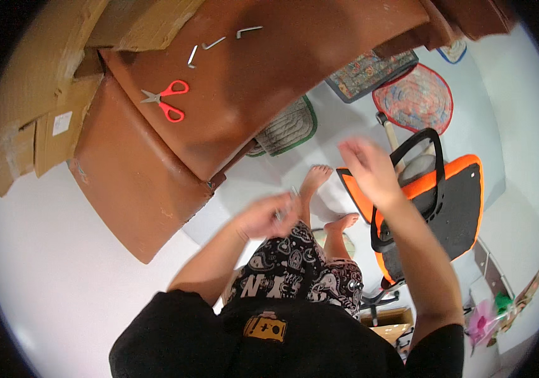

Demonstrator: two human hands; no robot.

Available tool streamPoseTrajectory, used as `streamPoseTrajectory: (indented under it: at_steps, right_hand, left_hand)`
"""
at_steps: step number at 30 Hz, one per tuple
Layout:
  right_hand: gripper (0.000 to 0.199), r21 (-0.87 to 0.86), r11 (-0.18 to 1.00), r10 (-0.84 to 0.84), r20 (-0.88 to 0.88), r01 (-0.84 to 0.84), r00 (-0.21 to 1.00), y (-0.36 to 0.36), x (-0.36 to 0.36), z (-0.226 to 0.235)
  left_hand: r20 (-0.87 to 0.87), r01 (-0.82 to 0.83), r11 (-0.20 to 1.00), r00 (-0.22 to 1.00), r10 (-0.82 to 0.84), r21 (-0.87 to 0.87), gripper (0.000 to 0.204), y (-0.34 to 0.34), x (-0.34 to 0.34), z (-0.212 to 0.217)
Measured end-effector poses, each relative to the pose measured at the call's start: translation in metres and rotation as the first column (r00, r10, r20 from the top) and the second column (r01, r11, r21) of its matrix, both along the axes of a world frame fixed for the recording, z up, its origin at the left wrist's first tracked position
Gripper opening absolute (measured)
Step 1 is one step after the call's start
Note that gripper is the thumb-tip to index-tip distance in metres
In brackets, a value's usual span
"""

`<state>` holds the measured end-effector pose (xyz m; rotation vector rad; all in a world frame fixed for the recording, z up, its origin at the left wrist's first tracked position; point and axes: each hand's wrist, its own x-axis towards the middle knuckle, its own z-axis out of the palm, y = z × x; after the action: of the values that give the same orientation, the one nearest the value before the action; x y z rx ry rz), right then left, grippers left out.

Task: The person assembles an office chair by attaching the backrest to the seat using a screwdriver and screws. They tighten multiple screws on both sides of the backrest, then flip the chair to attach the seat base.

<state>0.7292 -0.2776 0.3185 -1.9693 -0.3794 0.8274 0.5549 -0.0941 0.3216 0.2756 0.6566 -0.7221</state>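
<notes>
My left hand [268, 216] is closed in front of my body, above my patterned shorts. A small shiny piece shows between its fingers, too blurred to name. My right hand [370, 169] is raised beside an orange and black office chair [461, 211], near its black looped armrest [438, 170]. That hand is smeared by motion, and I cannot make out how its fingers lie or whether they touch anything. On the brown sofa [320, 38] lie open scissors [167, 101] with red handles. Bent metal hex keys [214, 43] are spread out beyond them.
Cardboard [43, 82] covers the sofa's far left end. Several mats, including a round red-edged one [415, 97] and a green-edged one [291, 129], lie on the floor. An open carton [390, 318] stands behind the chair, and a pink flower [482, 322] is at lower right.
</notes>
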Motion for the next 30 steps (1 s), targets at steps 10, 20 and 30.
streamPoseTrajectory:
  at_steps: [10,20,30]
  right_hand:
    - [0.036,-0.517,0.828,0.52,0.566,-0.215,0.64,0.242,0.092,0.064]
    - [0.039,-0.667,0.684,0.726,0.582,-0.297,0.365,0.266,0.083,0.082]
    - [0.015,0.008,0.999,-0.042,0.452,0.043,0.891,-0.042,-0.132,-0.016]
  left_hand:
    - [0.418,0.312,0.826,0.745,-0.519,0.47,0.007,-0.041,-0.092,0.032]
    - [0.294,0.2,0.923,0.907,-0.301,0.327,0.012,-0.055,-0.11,0.047]
    - [-0.039,0.235,0.742,0.962,-0.272,0.628,0.016,-0.089,-0.085,-0.022]
